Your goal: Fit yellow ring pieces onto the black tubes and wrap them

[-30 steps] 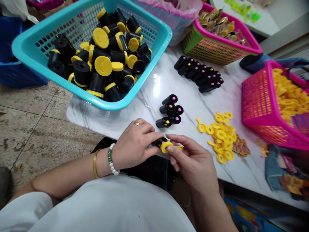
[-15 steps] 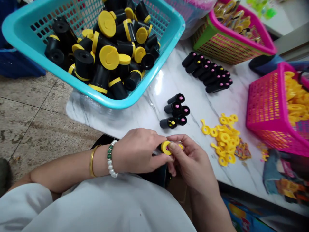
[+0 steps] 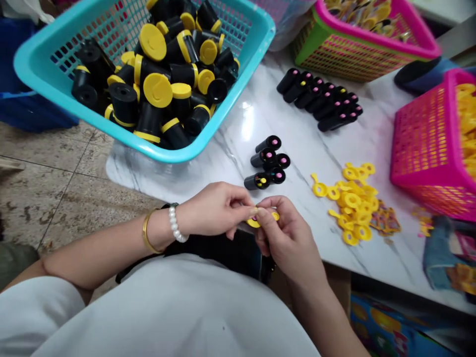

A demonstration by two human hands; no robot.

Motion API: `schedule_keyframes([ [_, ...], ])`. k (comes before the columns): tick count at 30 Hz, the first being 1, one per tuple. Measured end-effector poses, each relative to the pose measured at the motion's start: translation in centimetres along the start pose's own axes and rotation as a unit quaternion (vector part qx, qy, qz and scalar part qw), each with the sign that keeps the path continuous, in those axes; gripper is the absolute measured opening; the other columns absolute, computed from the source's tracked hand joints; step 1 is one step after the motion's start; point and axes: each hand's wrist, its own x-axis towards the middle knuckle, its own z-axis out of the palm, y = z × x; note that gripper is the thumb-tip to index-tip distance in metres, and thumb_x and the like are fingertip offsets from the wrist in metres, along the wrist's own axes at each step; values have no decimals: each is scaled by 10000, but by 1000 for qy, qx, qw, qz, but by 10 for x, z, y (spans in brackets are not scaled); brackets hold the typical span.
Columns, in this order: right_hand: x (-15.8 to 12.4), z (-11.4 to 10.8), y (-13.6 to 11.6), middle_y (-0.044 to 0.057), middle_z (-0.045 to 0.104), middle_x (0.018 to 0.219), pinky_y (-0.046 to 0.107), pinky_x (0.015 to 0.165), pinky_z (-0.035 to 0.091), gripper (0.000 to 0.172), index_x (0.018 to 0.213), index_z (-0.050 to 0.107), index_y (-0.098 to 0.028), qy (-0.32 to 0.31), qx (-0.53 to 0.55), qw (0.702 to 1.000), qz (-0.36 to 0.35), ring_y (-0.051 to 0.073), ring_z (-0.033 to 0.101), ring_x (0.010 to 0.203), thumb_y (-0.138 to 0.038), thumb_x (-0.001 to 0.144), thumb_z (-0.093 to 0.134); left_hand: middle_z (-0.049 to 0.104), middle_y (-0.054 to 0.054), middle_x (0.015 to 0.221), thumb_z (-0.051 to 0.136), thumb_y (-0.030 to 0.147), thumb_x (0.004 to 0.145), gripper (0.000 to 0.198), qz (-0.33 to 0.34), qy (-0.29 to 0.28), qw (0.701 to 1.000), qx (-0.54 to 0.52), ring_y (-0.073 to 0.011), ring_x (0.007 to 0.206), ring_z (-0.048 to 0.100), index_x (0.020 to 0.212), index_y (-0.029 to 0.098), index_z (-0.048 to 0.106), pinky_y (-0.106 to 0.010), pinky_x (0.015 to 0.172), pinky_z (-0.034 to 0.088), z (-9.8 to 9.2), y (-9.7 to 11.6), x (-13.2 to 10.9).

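Observation:
My right hand (image 3: 288, 235) pinches a yellow plastic ring piece (image 3: 254, 223) with a smaller loop, thumb on top. My left hand (image 3: 213, 210) is closed, its thumb and forefinger pressed together at the top of that ring, touching my right thumb. What sits between the left fingertips is hidden; a small pink spot shows beside them. Just beyond my hands, several black tubes (image 3: 256, 181) with pink or yellow tips inside lie grouped on the marble-patterned table (image 3: 208, 181). To the right is a pile of yellow ring pieces (image 3: 351, 201).
A turquoise basket (image 3: 148, 146) of black canisters with yellow caps stands at left. More black tubes (image 3: 320, 101) lie farther back. A pink-and-green basket (image 3: 334, 62) and a pink basket (image 3: 424, 148) of yellow parts stand right. Small printed pieces (image 3: 386, 220) lie beside the ring pile.
My left hand has shifted from gripping around the dark tube under the yellow ring to a fingertip pinch above the ring. My right hand keeps hold. The camera view has shifted slightly.

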Motion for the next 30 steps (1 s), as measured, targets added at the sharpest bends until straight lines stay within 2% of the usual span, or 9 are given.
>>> schedule_keyframes([
  [2, 0, 4, 1, -128, 422, 440, 145, 324, 249, 359, 939, 443, -241, 16, 5, 1000, -17, 64, 382, 322, -546, 871, 620, 533, 60, 492, 549, 311, 926, 216, 17, 18, 1000, -8, -64, 419, 495, 834, 147, 655, -154, 445, 362, 4, -5, -1],
  [4, 0, 6, 2, -128, 423, 470, 149, 321, 244, 377, 933, 452, -237, 28, 19, 999, -21, 57, 377, 326, -543, 845, 653, 599, 27, 653, 587, 338, 911, 210, 86, 88, 992, 28, -68, 493, 523, 938, 147, 671, -174, 490, 420, 11, -13, -4],
  [7, -1, 5, 5, -108, 484, 549, 153, 335, 280, 415, 912, 480, -224, 59, 53, 997, -24, 41, 378, 361, -517, 780, 742, 607, -32, 887, 717, 353, 834, 305, 235, 198, 940, 145, -102, 669, 574, 1049, 145, 657, -224, 629, 518, 23, -29, -6],
  [9, -3, 1, 8, -88, 523, 584, 151, 365, 311, 401, 902, 508, -212, 71, 76, 994, -31, 38, 402, 399, -494, 776, 763, 598, -63, 970, 721, 331, 838, 308, 302, 231, 898, 222, -131, 769, 604, 1068, 142, 644, -253, 697, 555, 30, -39, -6],
  [14, -6, -13, 15, -63, 560, 546, 181, 452, 400, 377, 990, 552, -194, 25, 112, 993, -19, 68, 482, 442, -503, 837, 705, 631, -91, 1065, 534, 285, 956, 252, 342, 262, 844, 321, -158, 888, 664, 1164, 148, 577, -269, 742, 609, 38, -50, -5],
  [18, -3, -16, 6, -63, 564, 584, 175, 406, 399, 444, 1035, 545, -195, -21, 45, 999, 10, 76, 491, 447, -503, 792, 751, 646, -101, 1123, 512, 294, 975, 296, 336, 244, 845, 336, -169, 948, 682, 1229, 144, 542, -286, 793, 623, 36, -49, -5],
  [22, -2, -15, -7, -40, 582, 702, 195, 510, 505, 402, 1023, 538, -208, -84, -25, 996, 1, 89, 559, 559, -526, 837, 697, 666, -88, 1148, 495, 215, 979, 297, 313, 212, 871, 313, -161, 978, 679, 1262, 140, 541, -291, 867, 602, 35, -45, -5],
  [27, -6, -11, -7, -38, 571, 718, 191, 516, 504, 363, 990, 532, -216, -66, -59, 996, -14, 86, 540, 574, -537, 871, 651, 661, -57, 953, 509, 152, 911, 221, 279, 214, 893, 281, -168, 852, 665, 1090, 142, 638, -298, 779, 592, 35, -43, -1],
  [30, -6, -8, 0, -36, 596, 746, 213, 528, 515, 378, 1000, 529, -209, -56, -37, 998, -8, 85, 560, 557, -520, 850, 683, 666, -57, 945, 571, 153, 868, 228, 287, 230, 897, 245, -166, 822, 655, 1085, 148, 638, -281, 731, 575, 35, -45, -1],
])
